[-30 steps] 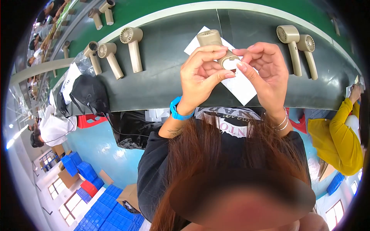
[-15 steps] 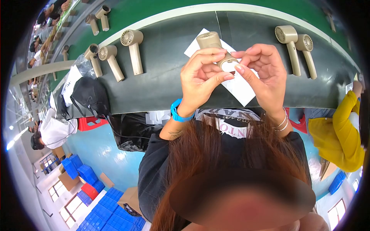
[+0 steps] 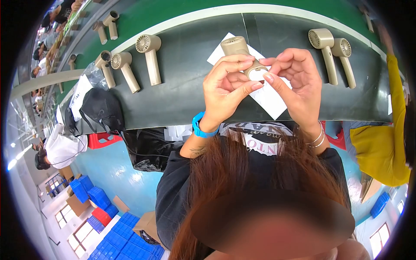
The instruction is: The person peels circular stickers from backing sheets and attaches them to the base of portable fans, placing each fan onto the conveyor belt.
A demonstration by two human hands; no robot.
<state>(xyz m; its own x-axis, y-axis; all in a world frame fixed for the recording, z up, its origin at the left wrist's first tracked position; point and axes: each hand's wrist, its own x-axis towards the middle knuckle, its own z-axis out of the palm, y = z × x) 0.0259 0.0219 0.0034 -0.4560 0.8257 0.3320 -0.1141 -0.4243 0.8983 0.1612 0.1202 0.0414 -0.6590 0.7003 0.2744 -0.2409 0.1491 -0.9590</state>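
Handheld fan, end piece and printed matter at your two hands. Your left hand [image 3: 225, 84] is clamped around the handle of a beige fan [image 3: 235, 45], whose head points away from you, beyond your fingers. The near end of the handle carries a white disc [image 3: 256, 74], which faces you between both hands. Your right hand [image 3: 299, 82] has its thumb at the disc's edge and its bent fingers beside the handle; whether it grips the disc, one cannot tell. Beneath your hands a white sheet [image 3: 274, 102] lies aslant on the dark work surface [image 3: 186, 93]; any marking on it is too small to make out.

On your near side, below the hands, the shirt print [image 3: 264, 143] shows large capitals, an N and an O among them, partly covered by hair, so that the whole wording cannot be read. A blue wristband [image 3: 203, 125] circles your left wrist. To the left of your left hand stands a group of three fans [image 3: 151, 65], with a black bag [image 3: 102, 108] nearer you; well to the right of your right hand are two fans [image 3: 329, 65], side by side.
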